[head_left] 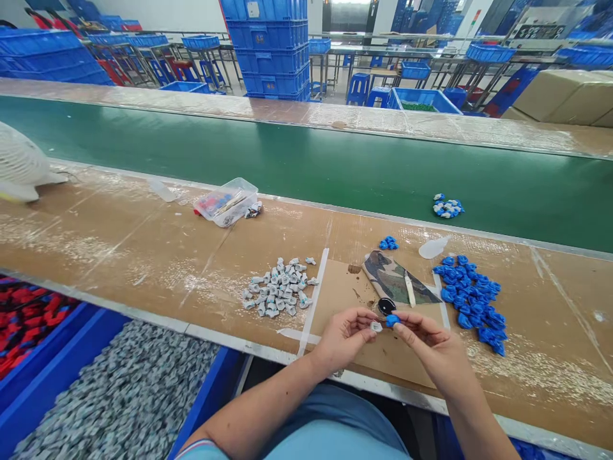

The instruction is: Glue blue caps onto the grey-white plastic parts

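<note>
Green conveyor belt [306, 163] is running well beyond both hands, carrying one small cluster of joined blue-and-grey parts [447, 207]. Brown desk [119, 236] is bearing everything else, its taped surface worn and flaking.

Below and left of the hands, a blue bin [119, 396] is holding a mass of grey pieces. Right of the right hand, a pile of blue caps [472, 300] is lying loose on the desk. Left of the left hand, a heap of grey pieces [282, 291] is sitting near a strip of tape. Just beyond the hands, a camouflage cloth [395, 281] is lying flat with a small black disc [385, 306] at its near end. Further left, a clear plastic box [227, 201] is resting near the belt.

Left hand [345, 335] is pinching one small grey piece [376, 326] between its fingertips; grip closed on it. Right hand [431, 338] is pinching one blue cap [392, 319]; grip closed on it. The two parts are almost touching, held just above the near desk edge.

Risk, as judged: both parts are small and held by fingertips only. Misaligned pressing could make one slip and drop past the desk edge toward the lap or floor.
</note>
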`<state>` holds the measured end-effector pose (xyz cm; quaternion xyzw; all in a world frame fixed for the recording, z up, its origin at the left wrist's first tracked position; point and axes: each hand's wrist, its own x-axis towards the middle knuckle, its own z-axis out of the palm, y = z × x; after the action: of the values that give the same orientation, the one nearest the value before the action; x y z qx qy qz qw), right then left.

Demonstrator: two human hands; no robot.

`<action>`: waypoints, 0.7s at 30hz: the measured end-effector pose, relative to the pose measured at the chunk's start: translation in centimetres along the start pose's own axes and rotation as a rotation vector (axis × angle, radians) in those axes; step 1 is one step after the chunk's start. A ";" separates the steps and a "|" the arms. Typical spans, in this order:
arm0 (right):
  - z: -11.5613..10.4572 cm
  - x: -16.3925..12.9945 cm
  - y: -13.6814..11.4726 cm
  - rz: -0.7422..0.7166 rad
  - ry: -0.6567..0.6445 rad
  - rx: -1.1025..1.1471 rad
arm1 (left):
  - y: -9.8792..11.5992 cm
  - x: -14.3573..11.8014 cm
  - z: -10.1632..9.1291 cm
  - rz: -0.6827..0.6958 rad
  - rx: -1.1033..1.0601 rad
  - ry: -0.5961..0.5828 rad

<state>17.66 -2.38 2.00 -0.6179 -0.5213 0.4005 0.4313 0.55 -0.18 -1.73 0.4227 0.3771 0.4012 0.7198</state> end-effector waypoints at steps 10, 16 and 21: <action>0.5 -0.8 -0.4 -0.394 -0.088 -0.338 | -0.5 -0.5 -0.6 0.113 0.162 -0.058; -0.5 -0.5 -1.0 -0.427 -0.223 -0.409 | -0.2 -0.4 -0.7 0.108 0.126 -0.123; 0.0 -1.0 -1.2 -0.311 -0.186 -0.355 | 0.4 -0.5 -0.2 0.030 -0.020 -0.092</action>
<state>17.22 -3.30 3.15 -0.5571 -0.7095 0.2866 0.3227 0.03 -0.46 -1.35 0.4391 0.3335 0.3957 0.7345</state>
